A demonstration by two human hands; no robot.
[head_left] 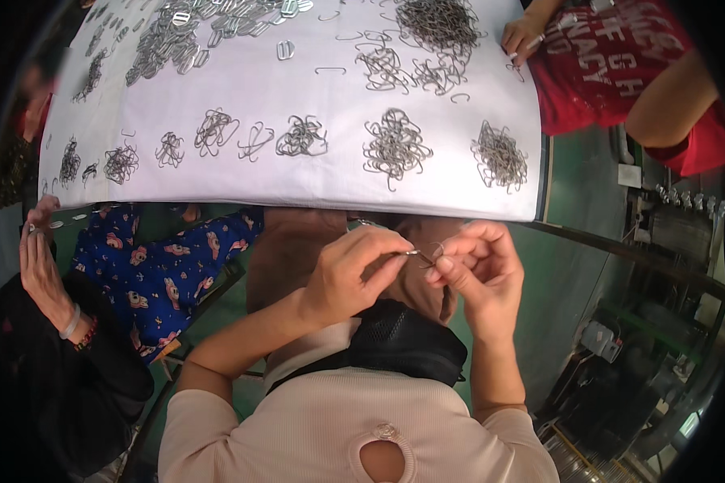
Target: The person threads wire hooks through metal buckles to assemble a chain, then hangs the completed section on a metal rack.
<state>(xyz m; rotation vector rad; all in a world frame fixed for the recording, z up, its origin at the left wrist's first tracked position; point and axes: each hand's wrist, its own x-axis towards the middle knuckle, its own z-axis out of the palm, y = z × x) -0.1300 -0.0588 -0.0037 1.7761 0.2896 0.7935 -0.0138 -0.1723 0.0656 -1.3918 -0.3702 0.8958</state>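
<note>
My left hand [348,270] pinches a small shiny metal piece [412,253] between thumb and forefinger. It is seen almost edge-on, so its full shape is hidden. My right hand [488,278] is closed on a thin bent wire hook [425,264], with its other fingers curled. The two metal parts meet or nearly meet between my fingertips; whether they are joined I cannot tell. Both hands are above my lap, just off the near edge of the white-covered table [242,181].
Piles of wire hooks [395,149] line the table's near side, with a bigger heap [439,24] at the back. Flat slotted metal plates [165,48] lie at the far left. Co-workers' hands show at left [44,274] and far right [524,36].
</note>
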